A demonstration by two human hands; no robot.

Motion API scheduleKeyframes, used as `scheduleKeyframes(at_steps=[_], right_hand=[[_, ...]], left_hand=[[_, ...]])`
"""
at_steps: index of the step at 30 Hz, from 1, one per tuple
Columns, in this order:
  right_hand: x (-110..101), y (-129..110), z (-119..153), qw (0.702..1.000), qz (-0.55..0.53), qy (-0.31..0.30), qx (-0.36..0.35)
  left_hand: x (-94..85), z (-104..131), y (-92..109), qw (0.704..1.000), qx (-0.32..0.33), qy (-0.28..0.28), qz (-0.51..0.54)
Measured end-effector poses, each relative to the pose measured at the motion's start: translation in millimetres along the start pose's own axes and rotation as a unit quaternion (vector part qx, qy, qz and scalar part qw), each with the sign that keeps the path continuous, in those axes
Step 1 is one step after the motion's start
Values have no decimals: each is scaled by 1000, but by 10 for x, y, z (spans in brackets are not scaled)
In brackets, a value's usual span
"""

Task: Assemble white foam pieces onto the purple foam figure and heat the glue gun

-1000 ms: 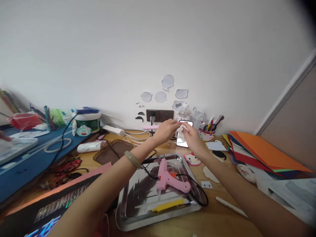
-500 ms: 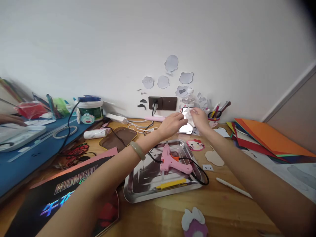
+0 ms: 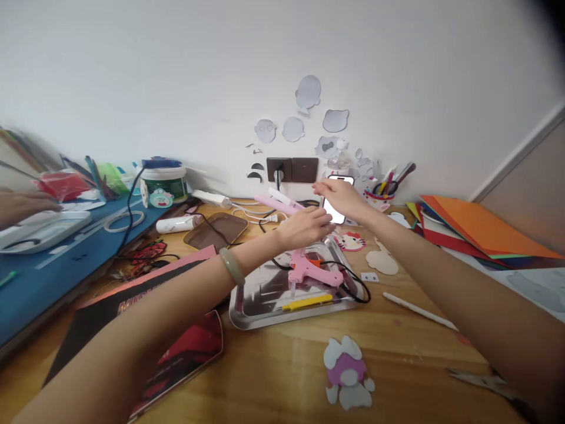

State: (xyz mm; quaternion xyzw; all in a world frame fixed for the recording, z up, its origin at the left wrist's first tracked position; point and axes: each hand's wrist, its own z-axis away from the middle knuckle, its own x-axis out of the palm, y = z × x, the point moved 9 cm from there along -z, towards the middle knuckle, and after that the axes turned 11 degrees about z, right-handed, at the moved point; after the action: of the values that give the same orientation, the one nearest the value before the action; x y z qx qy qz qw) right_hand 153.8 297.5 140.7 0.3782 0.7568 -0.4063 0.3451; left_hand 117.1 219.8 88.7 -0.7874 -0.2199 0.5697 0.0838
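My left hand (image 3: 306, 227), with a jade-coloured bangle on the wrist, is above the far end of the metal tray (image 3: 251, 321), its fingers curled and drawn together. Just beyond and higher, my right hand (image 3: 339, 195) is closed, fingers pointing left, covering part of a phone (image 3: 336, 212) with a bright white screen. What either hand holds, if anything, is hidden. Left of them lies a long pink-and-white item (image 3: 280, 203), its right end near my left hand. A pink glue gun (image 3: 313, 271) and a yellow-handled tool (image 3: 309, 302) rest in the tray.
Cut-out pieces with white ears and a purple part (image 3: 348, 371) lie at the front. A white pen (image 3: 419, 311) and metal pliers-like tool (image 3: 477, 380) are at right, near coloured sheets (image 3: 489, 227). Another person's hand (image 3: 26, 206) is at far left. The glue gun's black cord loops beside the tray.
My hands have parted slightly; the white crumpled piece between them is no longer visible. The pink item now slants and shows a white part. The view has tilted down.
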Motion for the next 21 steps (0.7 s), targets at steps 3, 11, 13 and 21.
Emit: scheduleKeyframes(at_steps=[3,11,13,21], right_hand=[[-148,-96,242,1000,-16,1,-9],[0,-231,595,983,-151,-104,-20],[43,-257,597,974,-190,-120,-17],[176,-399,664,898,-383,-214,12]], left_hand=[[-131,38,-73,1000,-2,7,-25],[-401,133,59,994,90,10,-56],[-443,189,93,992,103,2,-71],[-549,428,179,981,114,-5,-154]])
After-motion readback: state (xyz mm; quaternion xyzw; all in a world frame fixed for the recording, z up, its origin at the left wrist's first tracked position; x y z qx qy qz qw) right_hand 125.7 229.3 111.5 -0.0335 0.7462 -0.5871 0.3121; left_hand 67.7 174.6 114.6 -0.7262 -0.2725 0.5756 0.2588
